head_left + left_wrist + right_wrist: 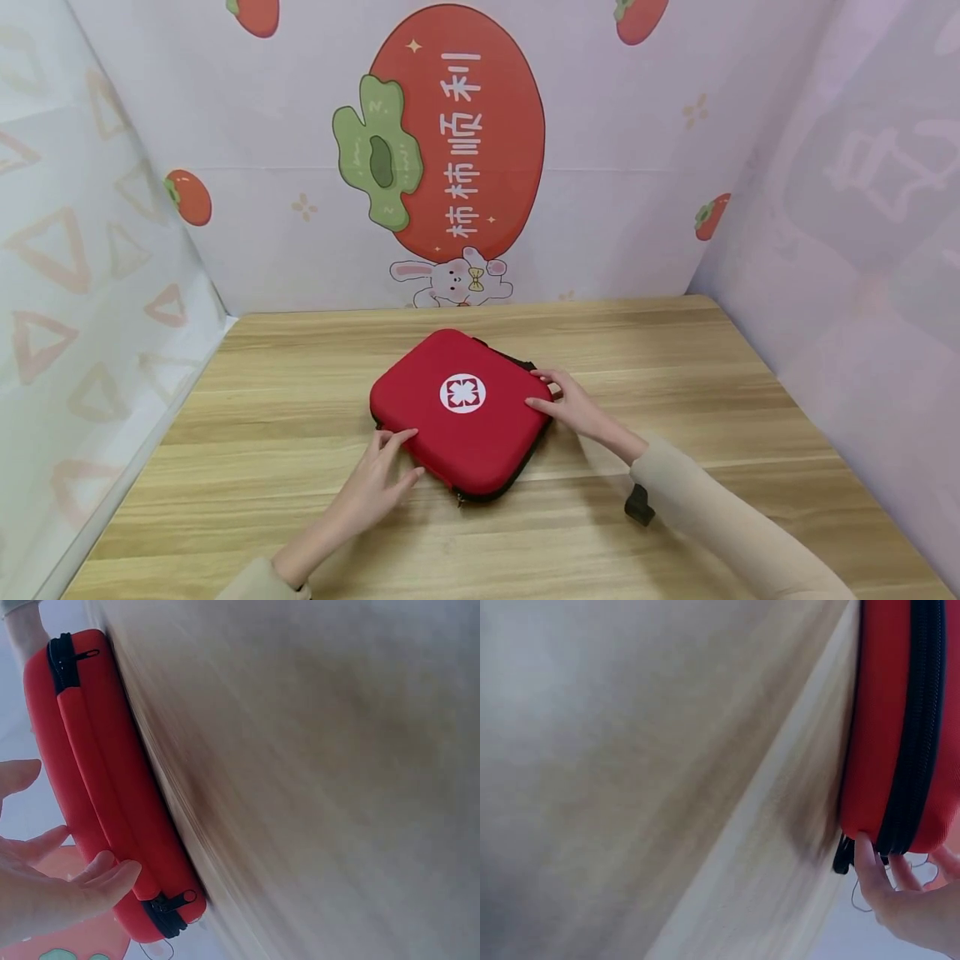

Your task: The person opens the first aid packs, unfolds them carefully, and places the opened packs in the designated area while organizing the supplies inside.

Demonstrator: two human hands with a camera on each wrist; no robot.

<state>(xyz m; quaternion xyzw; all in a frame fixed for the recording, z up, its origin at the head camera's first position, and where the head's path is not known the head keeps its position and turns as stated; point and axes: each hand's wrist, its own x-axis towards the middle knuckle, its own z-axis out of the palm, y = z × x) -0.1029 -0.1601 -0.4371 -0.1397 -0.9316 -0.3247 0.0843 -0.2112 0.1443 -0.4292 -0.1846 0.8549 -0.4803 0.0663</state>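
A red zippered first-aid case (pixel 427 375) with a white round emblem lies closed and turned at an angle on the wooden table. My left hand (pixel 367 487) is at its near left side. In the left wrist view, fingertips touch the case by its red handle strip (pixel 101 772), and the thumb is apart from it. At the right corner, my right hand (pixel 573 407) holds the case, with fingers spread from its top shell to its lower shell. A black zipper (pixel 919 727) runs round the side; zip pulls (pixel 180 900) hang at both ends of the handle strip.
The wooden table (pixel 285 375) reaches back to a white cloth (pixel 615 167) printed with persimmons and a rabbit. Cloth walls stand at left and right. A black strap end (pixel 639 505) hangs by the right sleeve.
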